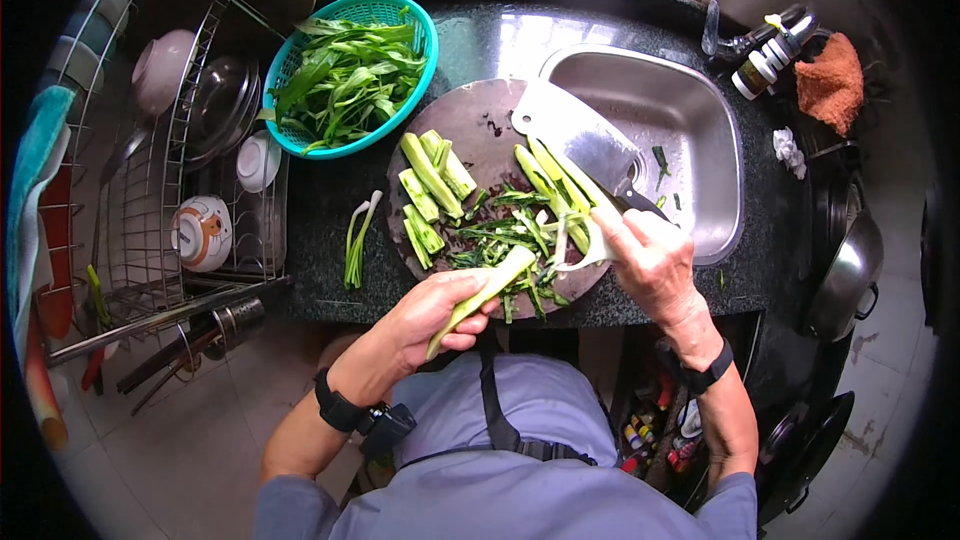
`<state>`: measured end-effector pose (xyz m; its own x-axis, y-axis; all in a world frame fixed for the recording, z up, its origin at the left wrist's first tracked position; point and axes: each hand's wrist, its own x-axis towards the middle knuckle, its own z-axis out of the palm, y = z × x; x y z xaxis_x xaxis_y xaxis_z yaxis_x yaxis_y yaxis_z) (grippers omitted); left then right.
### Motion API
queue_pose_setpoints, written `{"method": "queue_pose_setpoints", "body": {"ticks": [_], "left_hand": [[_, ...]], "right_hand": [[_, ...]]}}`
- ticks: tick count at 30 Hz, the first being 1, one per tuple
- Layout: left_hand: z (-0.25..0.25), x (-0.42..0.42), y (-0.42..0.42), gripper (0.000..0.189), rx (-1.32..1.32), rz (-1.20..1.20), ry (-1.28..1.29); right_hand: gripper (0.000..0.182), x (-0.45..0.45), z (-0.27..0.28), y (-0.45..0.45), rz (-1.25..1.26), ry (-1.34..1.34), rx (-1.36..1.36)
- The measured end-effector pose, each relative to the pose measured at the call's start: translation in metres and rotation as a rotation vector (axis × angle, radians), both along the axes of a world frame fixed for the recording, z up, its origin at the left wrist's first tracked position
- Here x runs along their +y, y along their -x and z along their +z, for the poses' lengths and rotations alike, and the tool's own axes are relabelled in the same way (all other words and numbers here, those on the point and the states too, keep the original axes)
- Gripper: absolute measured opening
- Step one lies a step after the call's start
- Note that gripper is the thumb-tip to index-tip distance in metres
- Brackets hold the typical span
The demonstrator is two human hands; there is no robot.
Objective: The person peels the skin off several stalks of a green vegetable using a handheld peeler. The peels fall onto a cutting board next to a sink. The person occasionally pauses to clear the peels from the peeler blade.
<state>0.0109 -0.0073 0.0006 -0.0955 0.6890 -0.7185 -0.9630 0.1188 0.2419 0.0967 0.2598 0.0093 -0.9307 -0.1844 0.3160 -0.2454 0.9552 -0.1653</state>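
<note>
My left hand [424, 311] grips a pale green peeled stem [484, 298], which looks like celtuce, slanting up over the near edge of the round cutting board [457, 109]. A white peeler [592, 251] is in my right hand [656, 262], apart from that stem. Dark green peelings [536, 292] are heaped on the board between my hands. Just beyond the peeler lie longer green stem pieces [551, 172]. Shorter peeled pieces [431, 176] are grouped on the board's left. A cleaver [574, 127] lies flat from the board out over the sink, its black handle towards my right hand.
A turquoise basket [431, 79] of green leaves stands at the back left. Spring onions [360, 240] lie left of the board. The steel sink [720, 157] holds a few scraps. A wire dish rack [202, 75] flanks the left; a wok [847, 270] stands right.
</note>
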Motion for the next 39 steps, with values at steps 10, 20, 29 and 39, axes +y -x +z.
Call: {"method": "queue_pose_setpoints", "body": {"ticks": [10, 20, 29, 39], "left_hand": [[-0.004, 0.01, 0.0, 0.023, -0.03, 0.062, -0.01], [0.001, -0.008, 0.003, 0.036, 0.063, 0.097, -0.106], [0.006, 0.0, 0.014, 0.036, 0.497, 0.092, -0.008], [0.007, 0.027, 0.021, 0.028, 0.537, 0.139, 0.046]], "right_hand": [[0.041, -0.041, -0.003, 0.008, 0.142, 0.117, -0.04], [0.047, 0.001, -0.018, -0.007, -0.283, 0.199, -0.101], [0.048, -0.044, 0.004, -0.012, -0.31, 0.601, -0.197], [0.051, -0.073, 0.013, -0.009, -0.237, 0.563, -0.108]]}}
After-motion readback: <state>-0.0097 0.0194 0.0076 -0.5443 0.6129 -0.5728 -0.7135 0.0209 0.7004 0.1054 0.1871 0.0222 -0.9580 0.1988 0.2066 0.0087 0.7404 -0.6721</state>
